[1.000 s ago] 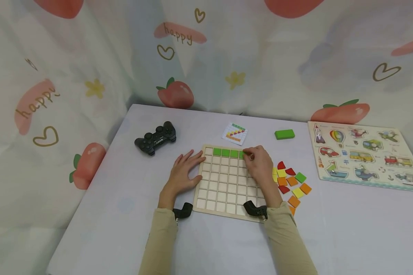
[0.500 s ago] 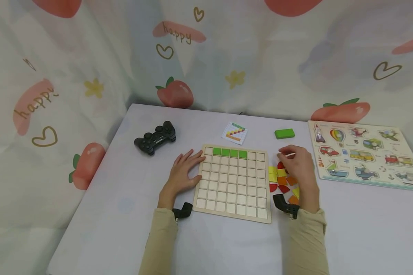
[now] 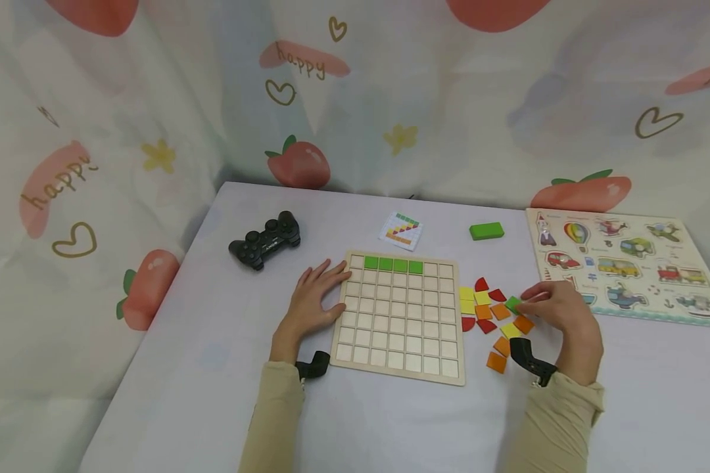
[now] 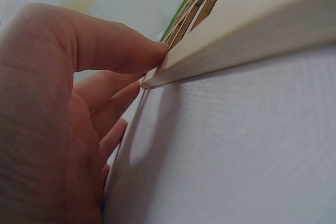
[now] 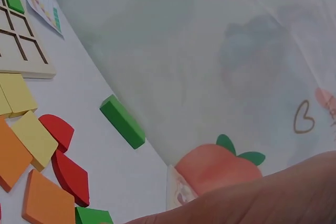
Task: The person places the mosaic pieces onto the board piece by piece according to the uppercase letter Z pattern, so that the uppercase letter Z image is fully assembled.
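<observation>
A wooden grid board (image 3: 398, 380) lies on the table, with several green square tiles (image 3: 393, 265) in its far row. My left hand (image 3: 310, 303) rests at the board's left edge with its fingers spread. In the left wrist view a fingertip touches the wooden rim (image 4: 220, 51). To the right of the board, my right hand (image 3: 559, 312) pinches the right edge of a loose green square tile (image 3: 511, 303) with thumb and finger. That tile lies among loose orange, yellow and red tiles; in the right wrist view only part of the green tile (image 5: 93, 215) shows.
Behind the board lies a small pattern card (image 3: 402, 230). A green block (image 3: 486, 230) sits to its right. The picture puzzle board (image 3: 633, 266) takes up the far right, and a black game controller (image 3: 265, 240) lies at the far left.
My right hand has left the fourth green tile, now uncovered in the board's far row, and moved right to the loose green tile. My left hand has stayed at the board's edge.
</observation>
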A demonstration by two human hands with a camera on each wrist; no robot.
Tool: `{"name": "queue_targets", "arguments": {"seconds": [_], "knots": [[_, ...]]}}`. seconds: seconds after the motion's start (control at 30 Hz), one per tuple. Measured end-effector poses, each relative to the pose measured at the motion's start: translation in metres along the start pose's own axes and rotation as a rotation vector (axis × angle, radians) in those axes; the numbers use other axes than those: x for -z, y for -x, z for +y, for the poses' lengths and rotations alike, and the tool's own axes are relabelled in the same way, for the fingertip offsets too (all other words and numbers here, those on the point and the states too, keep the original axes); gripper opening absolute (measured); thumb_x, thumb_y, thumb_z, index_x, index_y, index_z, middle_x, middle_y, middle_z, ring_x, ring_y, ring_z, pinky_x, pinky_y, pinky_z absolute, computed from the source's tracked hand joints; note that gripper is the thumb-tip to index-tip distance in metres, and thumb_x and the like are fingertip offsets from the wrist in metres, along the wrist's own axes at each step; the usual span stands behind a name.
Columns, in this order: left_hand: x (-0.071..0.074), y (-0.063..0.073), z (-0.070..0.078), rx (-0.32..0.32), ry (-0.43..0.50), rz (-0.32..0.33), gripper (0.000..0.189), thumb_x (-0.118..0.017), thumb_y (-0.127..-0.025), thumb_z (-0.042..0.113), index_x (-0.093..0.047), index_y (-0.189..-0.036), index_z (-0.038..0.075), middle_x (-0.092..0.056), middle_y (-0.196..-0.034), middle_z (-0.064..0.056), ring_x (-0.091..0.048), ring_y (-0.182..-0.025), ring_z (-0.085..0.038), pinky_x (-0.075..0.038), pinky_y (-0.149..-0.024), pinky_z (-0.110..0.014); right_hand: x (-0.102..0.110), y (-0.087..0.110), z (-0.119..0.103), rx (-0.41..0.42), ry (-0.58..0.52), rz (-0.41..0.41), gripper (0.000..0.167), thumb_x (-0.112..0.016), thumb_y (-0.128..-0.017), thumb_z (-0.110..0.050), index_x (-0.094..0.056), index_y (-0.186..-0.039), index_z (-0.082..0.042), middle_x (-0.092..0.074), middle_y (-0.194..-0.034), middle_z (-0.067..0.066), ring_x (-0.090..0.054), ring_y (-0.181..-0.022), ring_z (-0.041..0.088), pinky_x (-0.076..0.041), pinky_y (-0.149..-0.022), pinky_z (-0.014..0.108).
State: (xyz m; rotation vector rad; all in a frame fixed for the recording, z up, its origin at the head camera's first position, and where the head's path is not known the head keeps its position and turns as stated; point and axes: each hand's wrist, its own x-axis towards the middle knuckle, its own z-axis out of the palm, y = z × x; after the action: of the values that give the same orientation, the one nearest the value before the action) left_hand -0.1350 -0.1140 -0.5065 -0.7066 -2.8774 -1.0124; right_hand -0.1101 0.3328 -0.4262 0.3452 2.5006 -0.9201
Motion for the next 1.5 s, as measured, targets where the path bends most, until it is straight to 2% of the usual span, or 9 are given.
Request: {"name": "queue_targets", "arguments": {"seconds": [0.37, 0.57, 0.7, 0.83, 0.97, 1.03, 1.17, 1.37, 1.5], "knots": [[-0.002, -0.001, -0.001, -0.010, -0.005, 0.011, 0.064, -0.064, -0.078, 0.024, -0.055, -0.141, 0.017, -0.040, -0.155, 0.003, -0.023, -0.148, -0.023, -0.009, -0.121, -0.048, -0.005, -0.002, -0.004, -0.072, -0.010, 0.028, 0.042, -0.076, -0.083, -0.027, -0.059, -0.105, 0.006, -0.060, -0.091, 0.015, -0.047, -0.092, 0.035, -0.043, -0.075, 0.043], [-0.002, -0.001, -0.001, -0.001, -0.012, -0.004, 0.065, -0.064, -0.078, 0.024, -0.054, -0.142, 0.017, -0.039, -0.156, 0.004, -0.022, -0.149, -0.022, -0.008, -0.121, -0.046, -0.002, 0.001, -0.008, 0.018, 0.012, 0.063, 0.035, -0.068, -0.090, -0.020, -0.060, -0.108, 0.008, -0.061, -0.094, 0.021, -0.050, -0.087, 0.032, -0.042, -0.070, 0.040], [-0.001, -0.001, 0.000, -0.004, -0.008, -0.010, 0.065, -0.063, -0.078, 0.024, -0.054, -0.142, 0.017, -0.039, -0.156, 0.003, -0.022, -0.149, -0.022, -0.008, -0.121, -0.047, -0.004, 0.000, -0.015, 0.076, -0.034, 0.184, 0.034, -0.063, -0.094, -0.020, -0.061, -0.113, 0.009, -0.060, -0.105, 0.026, -0.050, -0.092, 0.034, -0.044, -0.069, 0.039], [0.000, -0.001, 0.000, -0.008, -0.005, -0.006, 0.065, -0.063, -0.078, 0.024, -0.054, -0.142, 0.017, -0.039, -0.156, 0.003, -0.022, -0.149, -0.023, -0.008, -0.121, -0.048, -0.022, -0.013, -0.032, 0.144, -0.121, 0.304, 0.031, -0.063, -0.096, -0.020, -0.064, -0.114, 0.004, -0.061, -0.107, 0.021, -0.052, -0.091, 0.031, -0.046, -0.067, 0.035], [0.000, -0.001, -0.001, -0.012, 0.000, 0.002, 0.065, -0.063, -0.077, 0.024, -0.055, -0.141, 0.016, -0.040, -0.155, 0.002, -0.023, -0.148, -0.024, -0.008, -0.121, -0.049, -0.051, -0.031, -0.056, 0.278, -0.196, 0.326, 0.027, -0.064, -0.095, -0.019, -0.067, -0.111, 0.002, -0.063, -0.102, 0.018, -0.057, -0.079, 0.028, -0.049, -0.057, 0.026], [0.000, 0.000, -0.001, -0.017, 0.003, 0.003, 0.066, -0.063, -0.077, 0.024, -0.055, -0.141, 0.015, -0.040, -0.155, 0.001, -0.023, -0.148, -0.025, -0.008, -0.120, -0.049, -0.066, -0.038, -0.067, 0.362, -0.190, 0.325, 0.024, -0.064, -0.095, -0.016, -0.068, -0.109, 0.002, -0.063, -0.099, 0.019, -0.059, -0.077, 0.028, -0.049, -0.057, 0.024], [0.000, 0.000, -0.002, -0.023, 0.005, 0.005, 0.065, -0.064, -0.077, 0.024, -0.055, -0.141, 0.016, -0.040, -0.155, 0.001, -0.023, -0.148, -0.025, -0.008, -0.120, -0.049, -0.089, -0.046, -0.083, 0.445, -0.146, 0.373, 0.017, -0.063, -0.093, -0.010, -0.070, -0.104, 0.002, -0.066, -0.096, 0.019, -0.061, -0.080, 0.029, -0.047, -0.063, 0.029], [-0.001, -0.001, -0.003, -0.007, -0.003, -0.005, 0.064, -0.063, -0.078, 0.025, -0.055, -0.142, 0.017, -0.039, -0.156, 0.004, -0.022, -0.148, -0.022, -0.008, -0.121, -0.047, -0.107, -0.049, -0.093, 0.449, -0.044, 0.445, 0.019, -0.062, -0.092, -0.011, -0.070, -0.105, 0.001, -0.063, -0.099, 0.019, -0.061, -0.081, 0.032, -0.047, -0.065, 0.038], [-0.001, -0.001, -0.003, 0.007, 0.002, -0.012, 0.064, -0.063, -0.079, 0.025, -0.054, -0.142, 0.018, -0.038, -0.156, 0.005, -0.021, -0.149, -0.021, -0.007, -0.121, -0.046, -0.111, -0.050, -0.095, 0.431, 0.005, 0.445, 0.021, -0.064, -0.091, -0.013, -0.073, -0.105, 0.001, -0.060, -0.105, 0.021, -0.059, -0.081, 0.033, -0.047, -0.065, 0.042]]}}
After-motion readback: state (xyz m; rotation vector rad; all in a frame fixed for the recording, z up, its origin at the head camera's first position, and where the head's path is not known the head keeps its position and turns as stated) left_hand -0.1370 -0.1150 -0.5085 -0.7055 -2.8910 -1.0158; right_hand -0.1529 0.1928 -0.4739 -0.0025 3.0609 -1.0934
